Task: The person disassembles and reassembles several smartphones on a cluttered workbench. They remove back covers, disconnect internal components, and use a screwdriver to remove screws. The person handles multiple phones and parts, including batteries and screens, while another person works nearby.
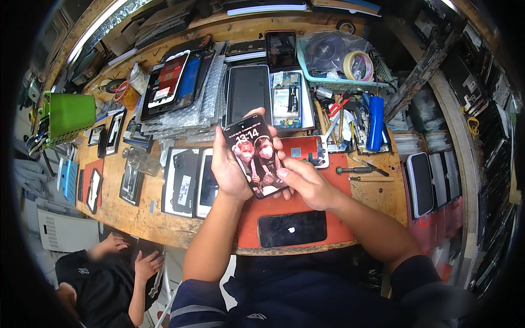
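Mid-frame, the phone [256,158], long axis leaning left, is cradled by the left hand [231,175] and gripped lower right by the right hand [309,185].

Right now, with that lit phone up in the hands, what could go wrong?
The lit phone, cradled in the left hand with the right hand at its lower edge, could slip and drop.
The dark phone lies near the front edge of the bench, so a sleeve might nudge it off.
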Demonstrator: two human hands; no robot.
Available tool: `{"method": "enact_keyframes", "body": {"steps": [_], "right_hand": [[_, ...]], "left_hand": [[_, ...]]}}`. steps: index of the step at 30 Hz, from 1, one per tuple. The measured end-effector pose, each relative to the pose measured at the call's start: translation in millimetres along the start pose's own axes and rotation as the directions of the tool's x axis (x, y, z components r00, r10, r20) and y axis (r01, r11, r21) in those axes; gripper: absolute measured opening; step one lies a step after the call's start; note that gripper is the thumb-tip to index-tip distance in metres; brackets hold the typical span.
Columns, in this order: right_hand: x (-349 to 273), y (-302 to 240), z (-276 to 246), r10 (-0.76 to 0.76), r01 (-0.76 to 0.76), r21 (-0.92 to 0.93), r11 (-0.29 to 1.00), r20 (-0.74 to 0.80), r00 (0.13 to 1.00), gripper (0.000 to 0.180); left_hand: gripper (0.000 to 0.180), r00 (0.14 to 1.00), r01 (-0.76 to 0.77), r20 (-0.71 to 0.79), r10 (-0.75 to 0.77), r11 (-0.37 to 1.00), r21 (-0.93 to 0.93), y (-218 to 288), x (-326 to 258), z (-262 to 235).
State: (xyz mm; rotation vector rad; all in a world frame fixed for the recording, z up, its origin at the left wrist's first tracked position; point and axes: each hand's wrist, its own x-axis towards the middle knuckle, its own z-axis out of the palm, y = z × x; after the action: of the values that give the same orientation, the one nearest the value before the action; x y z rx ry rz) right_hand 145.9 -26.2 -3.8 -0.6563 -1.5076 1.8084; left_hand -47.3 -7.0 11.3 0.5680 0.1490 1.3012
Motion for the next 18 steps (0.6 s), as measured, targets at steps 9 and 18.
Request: {"method": "enact_keyframes", "body": {"steps": [9,18], "right_hand": [[-1,8,4,-0.132,0.132,-0.046,0.99,0.005,0.991,0.037],[3,19,2,-0.227,0.226,-0.25,0.941,0.026,0.973,0.045]], "left_hand": [[0.084,0.997,-0.04,-0.06,0.039,0.999,-0.005,-2,-1,7],[0.084,0.998,-0.051,-0.029,0.051,0.998,-0.02,-2,-1,3]]}}
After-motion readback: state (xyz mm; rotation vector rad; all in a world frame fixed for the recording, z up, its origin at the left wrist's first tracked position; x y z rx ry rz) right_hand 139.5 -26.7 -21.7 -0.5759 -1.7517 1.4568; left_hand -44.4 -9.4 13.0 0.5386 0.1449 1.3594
